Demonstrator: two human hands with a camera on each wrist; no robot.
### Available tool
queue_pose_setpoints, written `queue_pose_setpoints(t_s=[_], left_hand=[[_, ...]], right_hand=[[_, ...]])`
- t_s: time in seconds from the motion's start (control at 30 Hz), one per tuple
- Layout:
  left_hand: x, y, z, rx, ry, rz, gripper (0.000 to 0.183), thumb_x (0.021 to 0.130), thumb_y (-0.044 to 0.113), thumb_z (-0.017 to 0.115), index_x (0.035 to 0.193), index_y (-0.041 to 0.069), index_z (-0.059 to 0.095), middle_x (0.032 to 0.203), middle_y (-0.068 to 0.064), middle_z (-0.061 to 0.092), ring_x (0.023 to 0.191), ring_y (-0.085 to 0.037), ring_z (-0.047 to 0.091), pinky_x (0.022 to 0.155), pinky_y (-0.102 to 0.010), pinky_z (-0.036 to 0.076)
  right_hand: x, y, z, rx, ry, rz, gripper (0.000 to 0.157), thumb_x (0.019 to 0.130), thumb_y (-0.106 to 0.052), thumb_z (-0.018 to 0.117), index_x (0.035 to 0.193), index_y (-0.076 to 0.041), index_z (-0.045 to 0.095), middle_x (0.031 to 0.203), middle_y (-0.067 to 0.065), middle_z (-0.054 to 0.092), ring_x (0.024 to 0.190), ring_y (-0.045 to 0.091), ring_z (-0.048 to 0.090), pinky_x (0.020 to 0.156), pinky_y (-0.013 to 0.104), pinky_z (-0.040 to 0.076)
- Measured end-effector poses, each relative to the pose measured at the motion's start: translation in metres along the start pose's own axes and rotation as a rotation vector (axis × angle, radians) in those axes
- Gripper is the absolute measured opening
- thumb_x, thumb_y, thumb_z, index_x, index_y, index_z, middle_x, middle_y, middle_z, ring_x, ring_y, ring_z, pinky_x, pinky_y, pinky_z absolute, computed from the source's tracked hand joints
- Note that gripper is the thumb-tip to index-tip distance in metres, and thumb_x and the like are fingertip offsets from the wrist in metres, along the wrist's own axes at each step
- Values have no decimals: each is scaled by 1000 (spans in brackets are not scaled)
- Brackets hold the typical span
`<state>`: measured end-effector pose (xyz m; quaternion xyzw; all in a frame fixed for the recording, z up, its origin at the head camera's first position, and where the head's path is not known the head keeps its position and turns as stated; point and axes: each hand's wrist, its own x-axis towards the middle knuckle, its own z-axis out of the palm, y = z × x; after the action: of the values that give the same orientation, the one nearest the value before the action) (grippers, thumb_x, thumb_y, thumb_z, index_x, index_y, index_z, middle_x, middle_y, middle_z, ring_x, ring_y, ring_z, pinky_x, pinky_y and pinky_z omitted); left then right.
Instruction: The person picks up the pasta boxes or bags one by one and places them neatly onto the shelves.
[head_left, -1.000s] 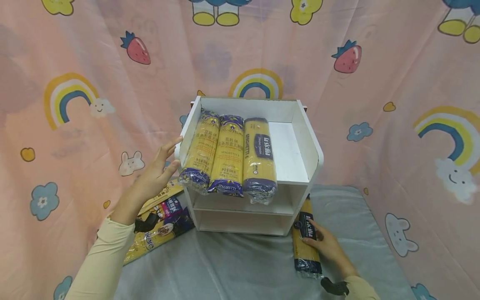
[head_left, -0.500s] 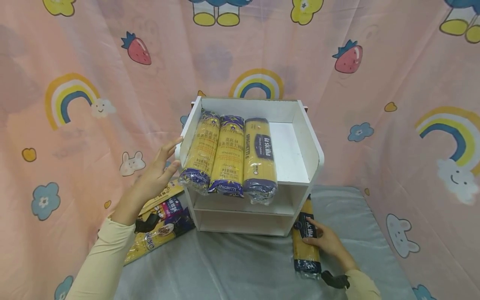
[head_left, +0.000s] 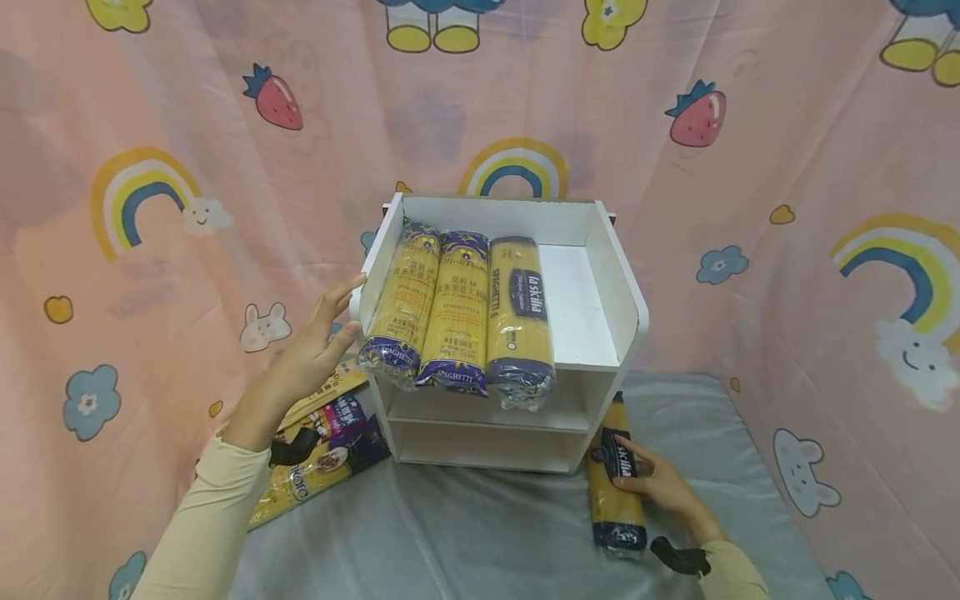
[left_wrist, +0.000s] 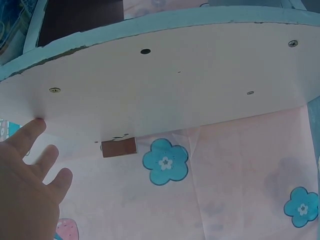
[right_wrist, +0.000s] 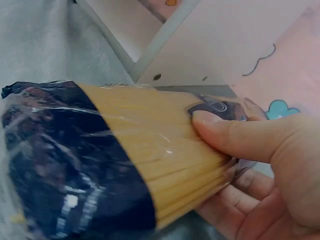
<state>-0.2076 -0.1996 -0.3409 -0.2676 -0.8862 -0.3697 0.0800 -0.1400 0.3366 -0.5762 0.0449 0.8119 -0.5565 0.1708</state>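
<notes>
A pack of spaghetti [head_left: 617, 504] with dark blue ends stands out at the right of the white shelf [head_left: 581, 300]. My right hand [head_left: 667, 487] grips it near its dark label. The right wrist view shows the thumb across the top of the pack [right_wrist: 145, 135] and fingers under it. My left hand [head_left: 303, 358] touches the shelf's left side near the top front; one fingertip meets the panel [left_wrist: 165, 85] in the left wrist view. Three spaghetti packs lie side by side on the top tier: two Chinese-labelled ones [head_left: 401, 300] [head_left: 456, 312] and a La Sicilia one [head_left: 519, 317].
Several flat yellow pasta bags [head_left: 300, 483] lie on the grey cloth [head_left: 450, 533] left of the shelf, partly behind my left forearm. Two lower tiers [head_left: 480, 446] open to the front. A pink patterned curtain [head_left: 322, 175] hangs behind and on both sides.
My right hand and the spaghetti pack in it have shifted slightly to the right. My left hand stays against the shelf, and the packs on top have not moved.
</notes>
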Motion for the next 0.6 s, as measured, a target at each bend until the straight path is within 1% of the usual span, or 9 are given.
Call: queue_pose_setpoints(t_s=[0.1, 0.2, 0.33, 0.47, 0.6], left_hand=[[0, 1, 0, -1, 1, 0, 55, 108, 40, 30, 157, 29, 8, 163, -24, 8, 148, -52, 22, 105, -81, 24], [0, 0, 0, -3, 3, 3, 55, 108, 40, 30, 157, 29, 8, 163, -23, 9, 148, -52, 22, 106, -81, 24], [0, 0, 1, -6, 3, 6, 55, 108, 40, 30, 157, 29, 8, 163, -23, 8, 148, -52, 23, 105, -81, 25], [0, 0, 1, -6, 6, 9, 55, 108, 40, 30, 157, 28, 8, 163, -25, 9, 147, -52, 23, 104, -81, 25], [0, -1, 1, -2, 10, 12, 54, 108, 39, 30, 157, 28, 9, 163, -25, 9, 147, -52, 23, 104, -81, 26]], right_hand=[[-1, 2, 1, -4, 53, 47, 85, 86, -14, 75, 156, -12, 27, 144, 40, 43, 109, 26, 65, 85, 37, 58], [-3, 2, 3, 7, 106, 89, 85, 85, -16, 76, 156, -13, 29, 147, 37, 41, 110, 23, 64, 85, 34, 57], [-9, -2, 1, 61, 108, 66, 84, 89, -15, 73, 157, -12, 24, 149, 37, 38, 104, 14, 65, 81, 30, 57], [-18, -14, -8, 85, 108, 32, 81, 92, -17, 69, 158, -13, 22, 153, 36, 32, 99, 1, 60, 81, 26, 57], [-28, -36, -21, 41, 154, 8, 76, 95, -25, 66, 157, -11, 24, 157, 33, 28, 95, -9, 56, 80, 22, 54]])
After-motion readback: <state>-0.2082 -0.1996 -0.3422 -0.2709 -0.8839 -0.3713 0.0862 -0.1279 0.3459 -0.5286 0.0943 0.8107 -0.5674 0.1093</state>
